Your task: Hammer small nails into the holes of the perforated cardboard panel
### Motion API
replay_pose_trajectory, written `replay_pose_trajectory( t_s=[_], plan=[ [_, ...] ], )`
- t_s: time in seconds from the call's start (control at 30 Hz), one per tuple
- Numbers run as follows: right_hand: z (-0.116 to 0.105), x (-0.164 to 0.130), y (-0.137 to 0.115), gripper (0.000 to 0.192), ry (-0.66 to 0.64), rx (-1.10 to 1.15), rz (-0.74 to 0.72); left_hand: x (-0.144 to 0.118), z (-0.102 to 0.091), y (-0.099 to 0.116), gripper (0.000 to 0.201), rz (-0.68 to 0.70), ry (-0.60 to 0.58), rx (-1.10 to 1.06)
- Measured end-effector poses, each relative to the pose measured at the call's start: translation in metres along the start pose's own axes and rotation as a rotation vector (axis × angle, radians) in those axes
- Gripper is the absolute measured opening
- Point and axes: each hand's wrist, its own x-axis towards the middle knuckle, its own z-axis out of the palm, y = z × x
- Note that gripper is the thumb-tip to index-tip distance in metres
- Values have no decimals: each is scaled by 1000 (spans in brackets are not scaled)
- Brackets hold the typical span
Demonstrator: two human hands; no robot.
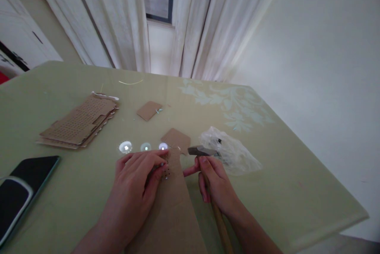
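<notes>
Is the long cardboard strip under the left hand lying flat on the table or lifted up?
Flat. The cardboard strip lies on the table, with the left hand pressing on it near the holes.

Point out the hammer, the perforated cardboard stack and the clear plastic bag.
hammer (199,151): head view, on the metal head above the right hand.
perforated cardboard stack (80,121): head view, on the top sheet's hole pattern.
clear plastic bag (234,153): head view, on its crumpled middle.

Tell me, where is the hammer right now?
The hammer is in the right hand, its head just right of the cardboard strip and beside the plastic bag.
</notes>
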Motion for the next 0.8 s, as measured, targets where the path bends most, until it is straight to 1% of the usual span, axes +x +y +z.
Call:
replay_pose_trajectory(
  t_s=[0.1,0.23,0.33,0.43,0.67,0.8],
  plan=[
    [-1,0,0,61,-13,11,15,1,-5,2,11,50,38,3],
    [-1,-1,2,59,-9,25,17,-1,-16,8,16,130,102,-20],
    [-1,-1,2,59,-1,22,15,-3,-21,10,11,96,62,-85],
    [-1,-1,2,59,-6,22,12,-3,-20,9,9,47,11,-115],
    [-1,-1,1,58,-12,18,26,-3,-16,7,20,40,-49,-65],
    [-1,-2,1,59,-12,11,25,-3,-15,7,16,57,-41,-58]
  ],
)
